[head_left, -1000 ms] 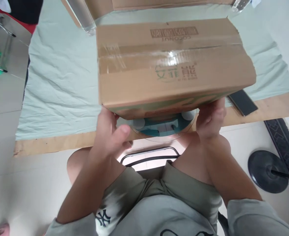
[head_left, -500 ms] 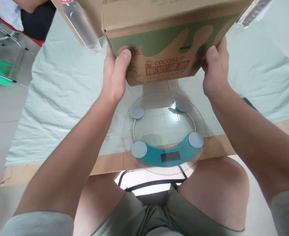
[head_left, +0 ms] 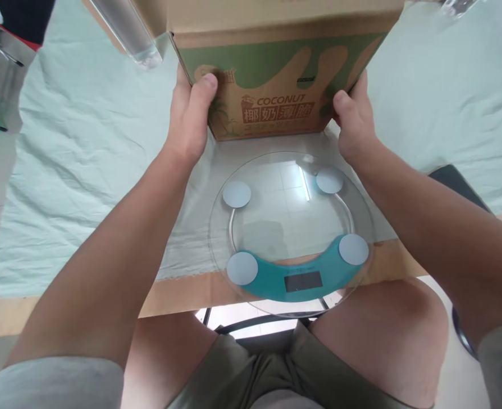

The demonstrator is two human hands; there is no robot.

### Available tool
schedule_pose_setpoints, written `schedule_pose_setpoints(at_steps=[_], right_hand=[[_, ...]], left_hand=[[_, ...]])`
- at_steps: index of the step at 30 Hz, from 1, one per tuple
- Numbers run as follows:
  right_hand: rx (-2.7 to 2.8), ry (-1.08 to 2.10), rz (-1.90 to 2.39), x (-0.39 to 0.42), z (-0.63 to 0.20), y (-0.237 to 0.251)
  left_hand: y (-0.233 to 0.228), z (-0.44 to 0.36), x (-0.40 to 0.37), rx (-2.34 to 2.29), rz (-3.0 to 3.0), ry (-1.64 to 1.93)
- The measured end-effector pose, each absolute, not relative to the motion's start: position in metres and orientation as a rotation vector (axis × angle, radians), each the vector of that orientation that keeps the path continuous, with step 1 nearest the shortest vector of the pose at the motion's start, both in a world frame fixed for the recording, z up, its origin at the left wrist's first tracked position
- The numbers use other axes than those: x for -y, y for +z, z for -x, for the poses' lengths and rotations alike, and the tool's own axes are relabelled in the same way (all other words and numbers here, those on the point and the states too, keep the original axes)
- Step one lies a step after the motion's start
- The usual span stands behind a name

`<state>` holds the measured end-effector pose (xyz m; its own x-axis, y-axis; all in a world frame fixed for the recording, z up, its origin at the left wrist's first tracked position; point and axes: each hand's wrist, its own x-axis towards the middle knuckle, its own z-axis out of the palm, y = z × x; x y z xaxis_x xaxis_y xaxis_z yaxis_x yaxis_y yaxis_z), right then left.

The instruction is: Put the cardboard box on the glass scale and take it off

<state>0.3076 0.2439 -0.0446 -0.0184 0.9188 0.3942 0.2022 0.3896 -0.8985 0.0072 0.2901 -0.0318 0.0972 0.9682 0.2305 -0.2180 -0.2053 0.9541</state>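
Note:
A brown cardboard box (head_left: 276,85) with a green print and the word COCONUT is gripped between my two hands at the top middle. My left hand (head_left: 191,111) clasps its left side, thumb on the front face. On the right side my right hand (head_left: 355,116) holds it the same way; the fingers of both hands are partly hidden behind the box. Nearer to me lies a round glass scale (head_left: 291,218) with a teal band, a dark display and several silver discs. Its front rim juts past the table edge.
A clear plastic bottle (head_left: 127,31) lies at the upper left beside more cardboard. A pale green cloth (head_left: 92,153) covers the table, with a cardboard strip (head_left: 186,289) along its front edge. A dark flat object (head_left: 457,182) lies by my right forearm. Another clear item (head_left: 457,7) is at the upper right.
The box has come down and slightly left behind the scale, still between both hands, and its front now looks more upright. The view has shifted a little, showing more of the dark object.

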Motion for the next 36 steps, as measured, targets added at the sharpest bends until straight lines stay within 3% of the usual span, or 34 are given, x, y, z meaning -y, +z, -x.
schedule_pose_setpoints(at_steps=[5,11,16,25,36], right_hand=[[1.333,0.81,1.374,-0.228,-0.315,-0.033],[0.715,0.575,1.22,-0.11,-0.303,0.001],[0.71,0.579,1.174,-0.041,-0.294,-0.008],[0.474,0.691,1.348,-0.07,-0.316,-0.026],[0.605,0.538,1.425,-0.069,-0.321,-0.045]], left_hand=[[-0.036,0.018,-0.299,-1.209,-1.182,1.134],[-0.009,0.035,-0.155,-1.317,-1.127,1.509],[-0.016,0.029,-0.082,-1.276,-1.015,1.427],[-0.027,0.032,-0.084,-1.243,-1.041,1.424],[-0.031,0.032,-0.083,-1.262,-1.058,1.408]])
